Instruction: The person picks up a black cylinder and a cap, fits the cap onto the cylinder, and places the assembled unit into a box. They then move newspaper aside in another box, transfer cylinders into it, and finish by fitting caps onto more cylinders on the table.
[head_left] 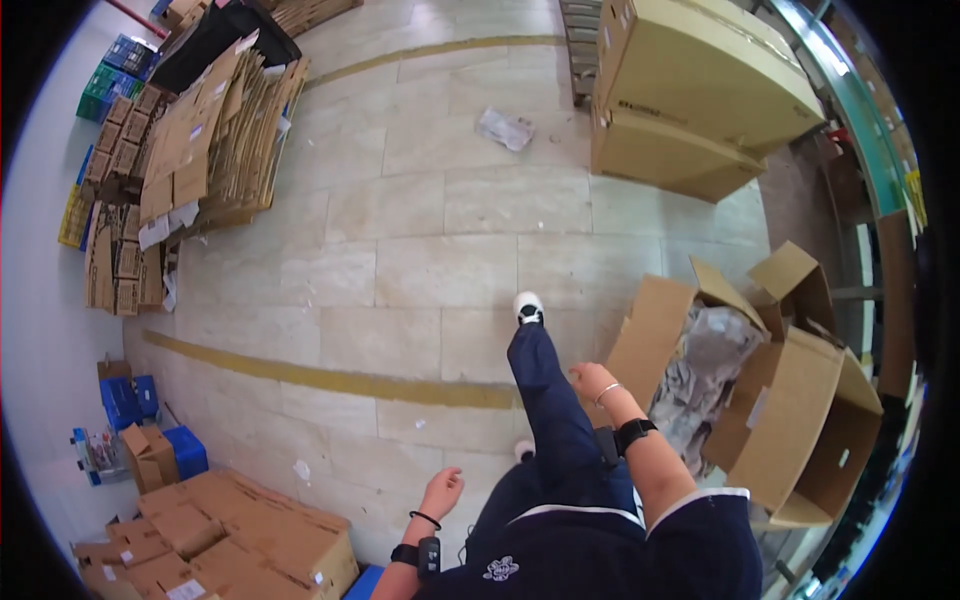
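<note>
My left hand (441, 492) hangs beside my body above the tiled floor, its fingers loosely curled in with nothing seen in them. A black band and a dark strapped device circle that wrist. My right hand (592, 380) is out in front of my thigh, also curled and with nothing visible in it. It wears a thin bracelet and a black watch (634, 433). Closest to the right hand is an open cardboard box (652, 325) with grey plastic wrapping (703, 365) inside; the hand is apart from it. One foot in a white shoe (528, 306) is stepped forward.
Large cartons (690, 110) stand at the far right. Flattened cardboard (215, 140) leans at the far left near stacked small boxes. More cartons (250, 530) and blue bins (187, 449) sit at the near left. A clear plastic bag (505, 129) lies on the floor ahead.
</note>
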